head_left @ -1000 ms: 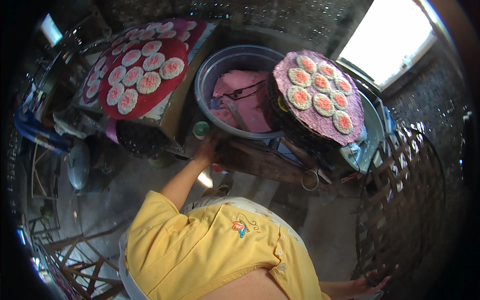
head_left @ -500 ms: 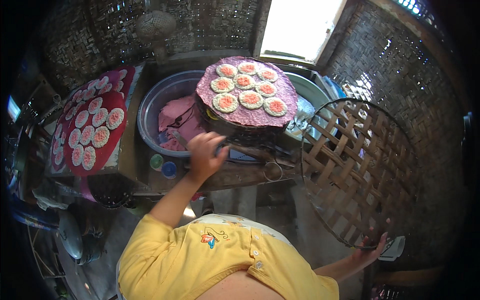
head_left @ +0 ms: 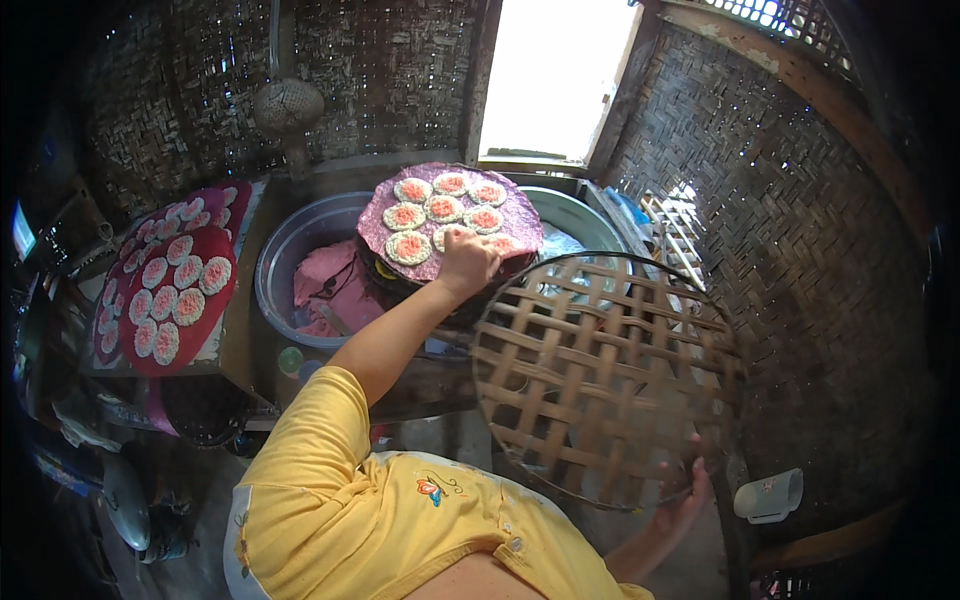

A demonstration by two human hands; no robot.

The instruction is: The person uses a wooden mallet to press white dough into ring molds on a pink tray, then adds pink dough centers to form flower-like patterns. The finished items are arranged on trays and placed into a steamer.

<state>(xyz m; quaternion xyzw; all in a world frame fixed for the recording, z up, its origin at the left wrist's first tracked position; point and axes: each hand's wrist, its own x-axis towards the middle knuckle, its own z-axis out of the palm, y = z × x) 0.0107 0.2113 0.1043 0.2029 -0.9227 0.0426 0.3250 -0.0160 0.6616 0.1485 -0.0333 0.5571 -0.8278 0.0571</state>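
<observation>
My left hand (head_left: 472, 264) is closed at the near edge of a mottled pink-purple cloth (head_left: 372, 222) and seems to pinch it. Round white cakes with pink centres (head_left: 444, 208) lie on this cloth, which covers a round support; my hand hides part of the front ones. In my right hand (head_left: 688, 502) is the lower rim of a large round woven bamboo tray (head_left: 600, 370), tilted up to the right of the cloth. Its open lattice has nothing lying on it.
Left of the cloth stands a large basin (head_left: 268, 285) with pink cloth (head_left: 325, 275) inside; a greenish basin (head_left: 560, 205) is behind the tray. More cakes lie on red cloths (head_left: 210, 320) at far left. A white mug-like container (head_left: 770, 497) sits at right, near a woven wall (head_left: 790, 230).
My left hand has moved forward and right, from beside the basin to the cloth's near edge. The bamboo tray has swung left, closer to the cakes, still in my right hand.
</observation>
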